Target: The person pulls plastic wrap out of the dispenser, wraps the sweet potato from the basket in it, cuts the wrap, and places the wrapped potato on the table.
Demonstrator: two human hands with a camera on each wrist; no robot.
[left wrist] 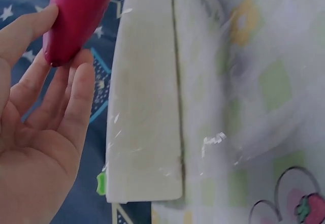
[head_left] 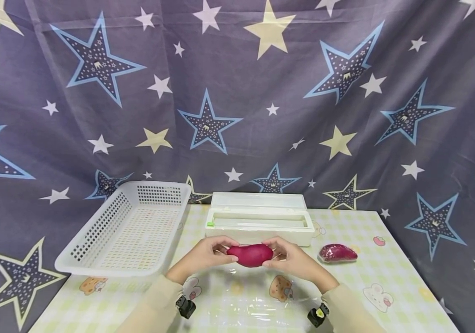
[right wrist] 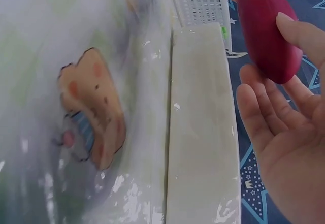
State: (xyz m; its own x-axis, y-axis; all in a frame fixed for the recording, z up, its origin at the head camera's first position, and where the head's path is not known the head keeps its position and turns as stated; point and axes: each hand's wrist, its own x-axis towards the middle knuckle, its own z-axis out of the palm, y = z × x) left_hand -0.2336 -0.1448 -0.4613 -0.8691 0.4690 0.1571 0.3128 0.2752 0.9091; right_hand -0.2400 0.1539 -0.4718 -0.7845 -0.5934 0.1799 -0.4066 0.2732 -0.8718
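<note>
One red sweet potato [head_left: 250, 255] sits between the left grip [head_left: 206, 254] and the right grip [head_left: 289, 257], each pinching one end, above clear film [head_left: 246, 309]. One wrapped sweet potato [head_left: 337, 253] lies right, one white box [head_left: 262, 235] far, one basket [head_left: 104, 272] left. The surface [head_left: 381, 270] (pale green checks) fronts a starry curtain [head_left: 237, 69].

White perforated basket [head_left: 108, 271], resting on the checked counter cloth [head_left: 412, 296]. Directly before the basket — a brown cartoon print [head_left: 91, 285]; well to its right, a rabbit print [head_left: 377, 298]. Behind the basket — dark star-patterned curtain [head_left: 229, 64], creased.
</note>
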